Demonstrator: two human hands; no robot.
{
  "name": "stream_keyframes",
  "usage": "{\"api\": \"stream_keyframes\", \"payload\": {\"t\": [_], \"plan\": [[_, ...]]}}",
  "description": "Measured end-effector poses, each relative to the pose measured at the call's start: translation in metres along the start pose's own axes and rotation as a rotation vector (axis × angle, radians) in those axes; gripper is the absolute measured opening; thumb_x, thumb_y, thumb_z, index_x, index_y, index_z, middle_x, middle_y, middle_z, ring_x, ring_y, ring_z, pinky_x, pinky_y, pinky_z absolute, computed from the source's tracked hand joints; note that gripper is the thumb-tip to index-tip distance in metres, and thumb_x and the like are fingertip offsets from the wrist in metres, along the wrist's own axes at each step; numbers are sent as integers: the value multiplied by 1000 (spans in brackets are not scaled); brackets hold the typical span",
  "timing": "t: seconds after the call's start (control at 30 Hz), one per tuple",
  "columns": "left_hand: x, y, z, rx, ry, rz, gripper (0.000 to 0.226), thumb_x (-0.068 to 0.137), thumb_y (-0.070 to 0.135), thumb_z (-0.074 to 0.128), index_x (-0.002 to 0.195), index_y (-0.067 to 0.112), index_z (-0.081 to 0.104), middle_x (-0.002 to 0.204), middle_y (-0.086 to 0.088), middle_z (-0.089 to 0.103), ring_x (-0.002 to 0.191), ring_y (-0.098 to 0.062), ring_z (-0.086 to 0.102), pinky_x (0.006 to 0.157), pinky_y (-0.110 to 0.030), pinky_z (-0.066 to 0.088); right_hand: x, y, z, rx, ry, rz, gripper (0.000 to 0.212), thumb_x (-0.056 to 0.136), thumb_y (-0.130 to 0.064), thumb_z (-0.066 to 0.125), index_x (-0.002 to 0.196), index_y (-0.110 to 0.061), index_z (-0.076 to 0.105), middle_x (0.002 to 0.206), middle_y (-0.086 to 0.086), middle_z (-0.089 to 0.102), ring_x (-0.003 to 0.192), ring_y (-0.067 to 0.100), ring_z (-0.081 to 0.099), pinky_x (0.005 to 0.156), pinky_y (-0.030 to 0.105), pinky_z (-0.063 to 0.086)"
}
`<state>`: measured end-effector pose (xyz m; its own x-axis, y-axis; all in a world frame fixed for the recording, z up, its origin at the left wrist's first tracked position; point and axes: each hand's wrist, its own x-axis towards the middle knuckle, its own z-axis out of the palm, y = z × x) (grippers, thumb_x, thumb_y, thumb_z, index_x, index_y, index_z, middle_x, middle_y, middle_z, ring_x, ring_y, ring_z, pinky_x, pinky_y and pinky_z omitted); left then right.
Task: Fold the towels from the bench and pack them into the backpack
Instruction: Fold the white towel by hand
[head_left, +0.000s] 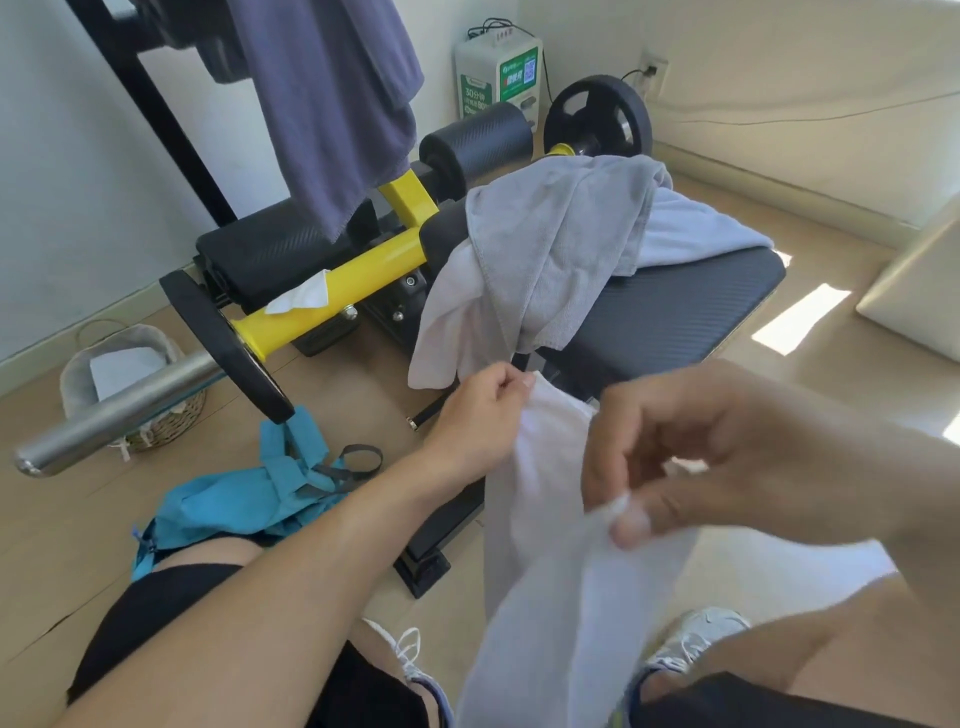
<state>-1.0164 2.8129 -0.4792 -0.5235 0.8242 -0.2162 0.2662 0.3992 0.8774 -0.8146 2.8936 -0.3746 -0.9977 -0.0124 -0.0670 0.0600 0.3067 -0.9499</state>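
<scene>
The task looks to be near its start. The left hand (480, 410) pinches an upper corner of a white towel (561, 545) between thumb and fingers, and the right hand (670, 467), nearer to the camera and a little blurred, pinches another edge of the same towel with its fingertips. The towel hangs down between the two hands, in front of the person's knees and above the floor; it is loose and not yet folded flat, though part of it seems doubled over. On the worktop (691, 306), just beyond the hands, more towels wait: a grey towel (561, 234) lies crumpled over the far end, and a pale towel (447, 322) hangs from under it down the left side. Both are unfolded. The backpack (244, 499), blue, lies flat and limp on the floor at the left, near the person's left leg, and I cannot see anything packed in it. So, as I judge it, the first fold is only being made, and the other towels and all the packing are left. The white towel looks thin, soft and a little wrinkled, with a stitched hem along the edge.
</scene>
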Motion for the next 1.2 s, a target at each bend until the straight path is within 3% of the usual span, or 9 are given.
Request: {"api": "stream_keyframes", "payload": {"t": [0.1,0.17,0.3,0.43,0.63,0.8,0.97,1.07,1.2], "plan": [[-8,7,-2,-226,36,57,43,81,65,58,85,23,69,85,-5,74,88,-38,68,90,-62,53,24,-6,-10,-288,150,192,15,82,-33,79,79,-27,67,64,-22,61,55,3,50,53,12,39],[-17,11,-2,-294,12,92,44,81,63,61,92,21,71,91,-12,76,96,-46,67,90,-69,51,26,1,-5,-447,244,286,16,83,-40,79,79,-33,65,67,-29,60,58,-2,51,56,10,41],[-30,16,-3,-363,-7,179,30,89,48,65,97,20,71,89,-16,76,88,-46,69,86,-70,52,37,10,3,-620,465,338,17,86,-49,72,80,-35,64,76,-42,54,72,-13,51,51,17,33],[-35,25,-6,-394,37,216,33,87,49,67,98,18,71,90,-16,77,90,-51,68,84,-69,53,41,17,6,-546,662,241,12,83,-46,76,80,-36,69,87,-35,61,82,-7,56,64,9,40],[-37,28,-12,-342,79,250,28,88,52,66,95,26,70,85,-7,78,84,-50,65,79,-66,52,45,12,8,-402,679,101,17,79,-40,82,75,-45,66,80,-23,68,79,-1,62,71,7,43],[-43,28,-13,-441,34,178,27,90,47,70,96,20,72,89,-14,77,86,-36,71,89,-64,52,48,14,6,-364,759,145,14,78,-37,84,76,-33,70,71,-28,63,64,-5,55,61,4,39],[-45,24,-16,-567,-86,134,16,89,36,66,89,21,72,84,-5,74,75,-17,68,74,-35,54,48,15,6,-367,789,149,16,74,-38,86,75,-35,70,76,-22,66,64,-2,55,62,7,41],[-46,26,-16,-517,-136,143,39,73,24,92,101,11,67,91,-10,80,83,-24,76,86,-46,61,47,15,4,-364,791,146,18,71,-39,87,72,-35,69,71,-21,64,61,0,54,57,8,41],[-43,29,-18,-479,-59,158,44,67,24,90,99,6,65,91,-11,80,88,-30,77,92,-58,58,45,14,1,-378,757,170,16,74,-38,85,75,-34,70,75,-20,68,66,4,58,60,8,43]]}}
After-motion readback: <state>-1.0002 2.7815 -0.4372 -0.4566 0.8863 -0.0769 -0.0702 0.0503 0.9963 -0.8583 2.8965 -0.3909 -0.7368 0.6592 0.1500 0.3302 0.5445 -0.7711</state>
